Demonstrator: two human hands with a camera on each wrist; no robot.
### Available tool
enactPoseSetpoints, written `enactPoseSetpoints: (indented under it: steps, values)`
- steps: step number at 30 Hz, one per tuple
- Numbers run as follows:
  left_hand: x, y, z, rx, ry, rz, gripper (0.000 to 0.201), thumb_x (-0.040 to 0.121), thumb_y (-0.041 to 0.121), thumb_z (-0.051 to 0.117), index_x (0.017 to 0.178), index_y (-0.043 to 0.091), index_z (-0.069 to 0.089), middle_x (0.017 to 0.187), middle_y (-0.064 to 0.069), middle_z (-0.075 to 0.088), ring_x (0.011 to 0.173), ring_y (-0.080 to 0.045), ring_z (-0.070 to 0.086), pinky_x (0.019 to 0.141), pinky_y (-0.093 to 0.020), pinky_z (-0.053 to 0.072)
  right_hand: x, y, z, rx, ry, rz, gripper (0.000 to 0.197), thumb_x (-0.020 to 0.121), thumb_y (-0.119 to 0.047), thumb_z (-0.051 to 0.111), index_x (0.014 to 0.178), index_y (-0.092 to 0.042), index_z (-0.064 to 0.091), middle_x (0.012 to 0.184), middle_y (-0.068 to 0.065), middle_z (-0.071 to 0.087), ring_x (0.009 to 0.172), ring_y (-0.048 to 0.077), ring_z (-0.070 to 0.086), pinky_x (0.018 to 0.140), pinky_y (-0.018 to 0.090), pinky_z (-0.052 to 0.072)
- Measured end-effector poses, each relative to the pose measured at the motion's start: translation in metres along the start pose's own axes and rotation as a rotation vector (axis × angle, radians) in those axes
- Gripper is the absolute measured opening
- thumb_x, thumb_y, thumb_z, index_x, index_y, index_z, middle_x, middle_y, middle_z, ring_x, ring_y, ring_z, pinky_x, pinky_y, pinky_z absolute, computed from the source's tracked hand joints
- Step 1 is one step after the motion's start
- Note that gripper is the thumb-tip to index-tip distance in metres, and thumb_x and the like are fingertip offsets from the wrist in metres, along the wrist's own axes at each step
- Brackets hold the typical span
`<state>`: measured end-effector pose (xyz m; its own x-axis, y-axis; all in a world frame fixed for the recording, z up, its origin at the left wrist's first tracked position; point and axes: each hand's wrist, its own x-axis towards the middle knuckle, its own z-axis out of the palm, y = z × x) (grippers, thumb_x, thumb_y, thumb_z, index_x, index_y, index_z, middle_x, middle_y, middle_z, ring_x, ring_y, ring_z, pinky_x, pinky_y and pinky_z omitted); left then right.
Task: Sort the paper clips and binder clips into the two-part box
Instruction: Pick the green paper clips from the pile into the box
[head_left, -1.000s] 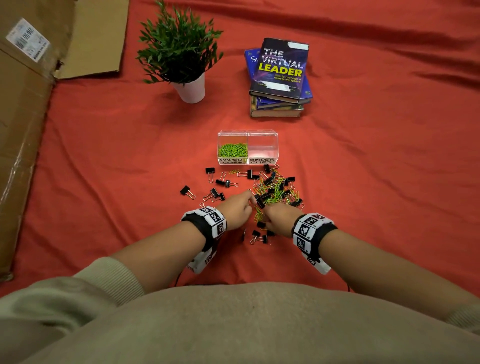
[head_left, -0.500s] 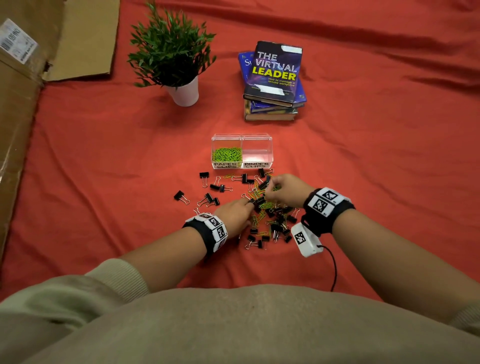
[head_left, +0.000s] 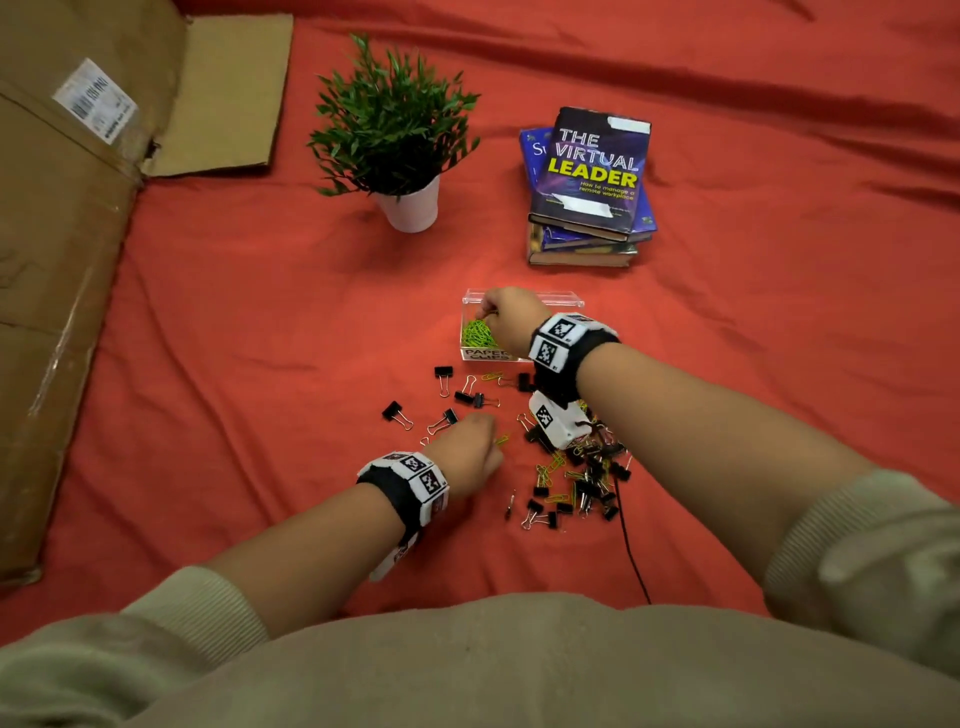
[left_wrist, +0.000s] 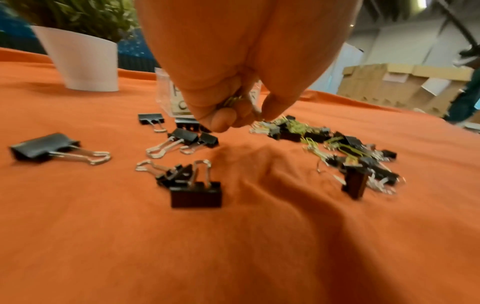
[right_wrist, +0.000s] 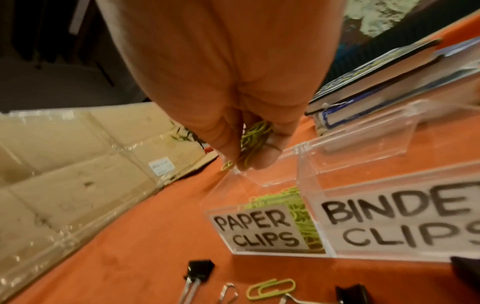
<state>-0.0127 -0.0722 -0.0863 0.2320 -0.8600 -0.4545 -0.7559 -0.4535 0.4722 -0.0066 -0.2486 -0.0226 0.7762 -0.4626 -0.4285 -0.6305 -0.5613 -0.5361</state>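
Note:
The clear two-part box stands open on the red cloth; its left part, labelled PAPER CLIPS, holds green paper clips. My right hand hovers over that part and pinches a bunch of green paper clips. My left hand is low over the cloth left of the pile, fingers curled round a few green paper clips. A mixed pile of black binder clips and green paper clips lies in front of the box.
Loose binder clips lie scattered left of the pile. A potted plant and a stack of books stand behind the box. Flattened cardboard covers the left side. A black cable trails from my right wrist.
My right hand has travelled from the pile up to the box's paper-clip part, carrying green clips. My left hand has stayed by the pile's left edge.

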Motion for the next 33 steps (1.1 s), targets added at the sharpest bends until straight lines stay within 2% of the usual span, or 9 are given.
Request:
enactPoseSetpoints:
  steps: [7,11,13,15,18,20,24,28,33]
  values:
    - [0.019,-0.017,-0.05,-0.064,0.068,-0.057,0.018,0.089,0.011,0.048,0.103,0.001,0.046,0.102,-0.022,0.06,0.092,-0.036,0.057,0.073,-0.037,0.042,0.011,0.006,0.02,-0.031,-0.043,-0.058,0.04,0.084,0.006,0.039,0.11,-0.01,0.064,0.117,0.011,0.065,0.108,0.027,0.059,0.087,0.028,0.046]
    - [0.046,-0.014,-0.084,-0.034,0.137,-0.04,0.033,0.087,0.009,0.048,0.119,0.002,0.046,0.101,-0.02,0.062,0.091,-0.035,0.06,0.071,-0.035,0.044,0.0,0.017,0.013,0.256,0.031,-0.062,0.05,0.076,0.016,0.033,0.106,-0.005,0.067,0.11,0.011,0.067,0.103,0.021,0.061,0.086,0.025,0.047]
    - [0.061,-0.007,-0.099,0.016,0.136,-0.016,0.044,0.086,0.007,0.049,0.129,0.004,0.043,0.108,-0.02,0.062,0.096,-0.034,0.06,0.073,-0.034,0.043,-0.007,0.021,0.008,0.42,0.096,-0.041,0.047,0.076,0.017,0.031,0.102,-0.001,0.066,0.097,0.01,0.066,0.086,0.016,0.061,0.078,0.025,0.049]
    - [0.074,0.001,-0.109,0.12,0.118,-0.015,0.036,0.087,0.008,0.049,0.123,0.002,0.046,0.117,-0.021,0.058,0.103,-0.037,0.058,0.078,-0.036,0.044,-0.014,0.028,0.003,0.485,0.177,-0.001,0.039,0.08,0.015,0.033,0.097,0.001,0.065,0.087,0.008,0.063,0.07,0.012,0.057,0.063,0.018,0.047]
    - [0.087,0.013,-0.115,0.258,0.065,-0.019,0.026,0.089,0.004,0.046,0.115,-0.001,0.048,0.12,-0.022,0.054,0.107,-0.037,0.055,0.08,-0.038,0.043,-0.031,0.049,0.003,0.432,0.26,0.07,0.033,0.083,0.008,0.037,0.083,-0.009,0.065,0.083,0.008,0.066,0.057,0.011,0.052,0.047,0.012,0.04]
    - [0.091,0.018,-0.114,0.298,0.039,-0.011,0.03,0.089,0.001,0.044,0.119,-0.001,0.047,0.12,-0.021,0.054,0.107,-0.036,0.055,0.081,-0.038,0.044,-0.048,0.064,0.01,0.353,0.21,0.127,0.031,0.085,0.002,0.039,0.081,-0.015,0.064,0.086,0.006,0.067,0.053,0.009,0.048,0.044,0.017,0.038]
    - [0.085,0.016,-0.103,0.318,0.134,0.074,0.032,0.09,0.011,0.045,0.122,0.011,0.048,0.113,-0.012,0.06,0.098,-0.031,0.06,0.073,-0.038,0.049,-0.081,0.082,0.036,0.088,-0.026,0.117,0.024,0.088,-0.005,0.045,0.091,-0.017,0.065,0.094,-0.001,0.065,0.068,0.012,0.057,0.059,0.023,0.047]
    - [0.069,0.008,-0.08,0.22,0.332,0.171,0.018,0.087,0.015,0.051,0.104,0.013,0.057,0.104,-0.005,0.06,0.097,-0.025,0.057,0.073,-0.034,0.048,-0.092,0.087,0.057,-0.115,-0.081,0.083,0.02,0.086,-0.011,0.048,0.1,-0.013,0.063,0.104,0.006,0.063,0.089,0.022,0.06,0.073,0.029,0.049]
    - [0.062,-0.004,-0.044,0.286,0.189,0.017,0.022,0.089,0.008,0.047,0.107,0.009,0.059,0.11,-0.009,0.058,0.101,-0.031,0.059,0.078,-0.042,0.052,-0.095,0.084,0.064,-0.119,-0.077,0.003,0.016,0.085,-0.011,0.051,0.092,-0.01,0.066,0.102,0.006,0.062,0.092,0.023,0.061,0.075,0.03,0.049]
